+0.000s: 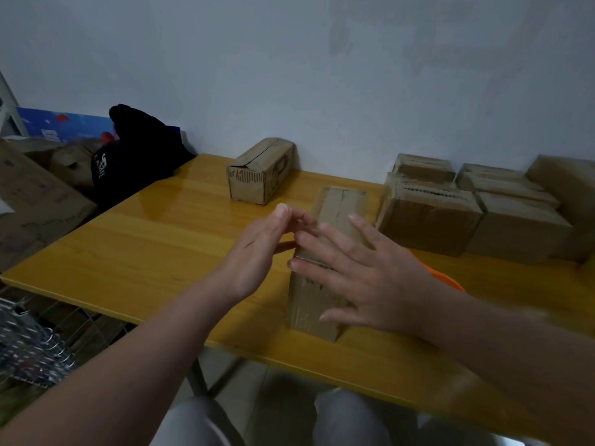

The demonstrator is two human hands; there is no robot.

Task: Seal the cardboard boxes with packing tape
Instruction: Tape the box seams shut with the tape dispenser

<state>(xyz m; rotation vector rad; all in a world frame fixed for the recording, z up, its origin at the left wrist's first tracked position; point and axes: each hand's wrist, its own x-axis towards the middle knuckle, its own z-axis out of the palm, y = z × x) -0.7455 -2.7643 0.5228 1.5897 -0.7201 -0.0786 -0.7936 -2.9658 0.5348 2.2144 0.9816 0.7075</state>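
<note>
Currently a long, narrow cardboard box (341, 204) is lying on the yellow wooden counter (145, 246), close to its near edge, with its length running from near to far. It is looking plain brown and rather worn, with scuffed marks showing on its near end, and a glossy strip is running along the middle of its top towards the far end. The right hand (370, 278) is lying flat over the near part of the box, fingers straight and spread wide, gripping nothing. The left hand (257, 252) is hovering just beside the box's left side, palm turned towards it, thumb raised and fingers loosely bent near the top edge; nothing is showing between them. Farther back a smaller cardboard box (262, 170) is sitting with a gap showing along its top seam, and a cluster of brown boxes (428, 220) is crowding the far right of the counter. An orange object (450, 281) is peeking out from behind the right hand. Off the left end, a black cap (138, 156) is resting beside a large carton (32, 204).
</note>
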